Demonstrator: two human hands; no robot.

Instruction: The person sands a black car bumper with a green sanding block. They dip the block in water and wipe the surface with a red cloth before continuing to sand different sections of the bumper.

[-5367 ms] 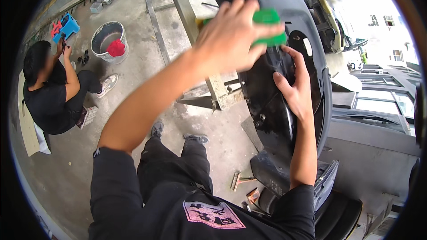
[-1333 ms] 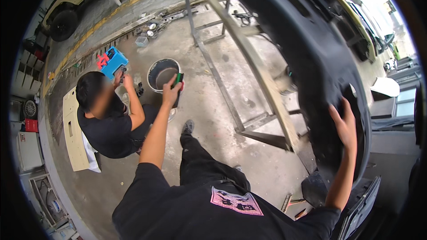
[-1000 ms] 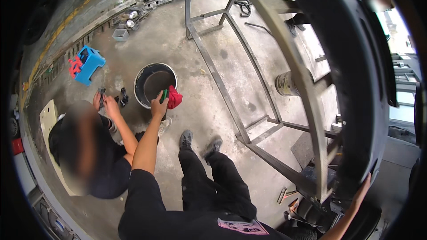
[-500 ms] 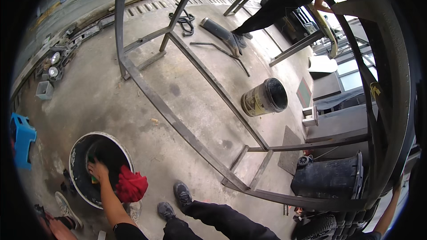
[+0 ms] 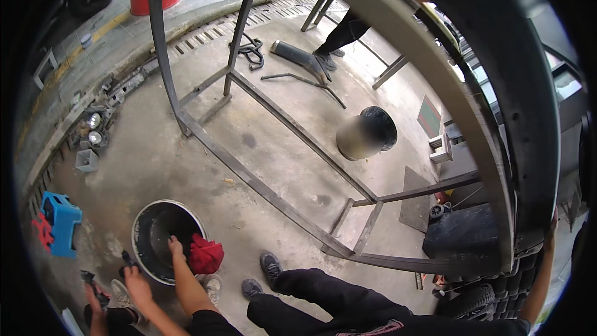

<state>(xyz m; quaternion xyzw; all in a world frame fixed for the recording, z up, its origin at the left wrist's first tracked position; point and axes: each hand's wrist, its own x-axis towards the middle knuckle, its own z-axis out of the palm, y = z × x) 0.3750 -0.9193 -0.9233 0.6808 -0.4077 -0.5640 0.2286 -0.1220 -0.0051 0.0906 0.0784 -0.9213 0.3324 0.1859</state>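
Note:
A black bucket [image 5: 138, 223] with a pale rim stands at lower left. My left hand [image 5: 176, 247] reaches down into it, fingers drawn together; what they hold is too small to make out. A crumpled red cloth [image 5: 206, 254] hangs over the bucket's right rim, beside my forearm. At far right, my right hand [image 5: 553, 226] is raised to the lower end of a long dark curved panel [image 5: 528, 99], with its fingers closed at the edge and partly hidden. That panel lies along a metal frame [image 5: 261, 190].
Left of the bucket, a co-worker's hands [image 5: 135, 281] hold dark parts. A blue stool [image 5: 60, 224] stands beyond them. Past the frame's lower bars are another bucket [image 5: 354, 139], metal pipes [image 5: 295, 54] and a person's legs [image 5: 342, 34]. Tires [image 5: 466, 303] lie at lower right.
The whole view has shifted, moving the bucket rightward in the picture. My left hand has drawn back toward the bucket's near right side. A co-worker's second hand now shows beside the bucket.

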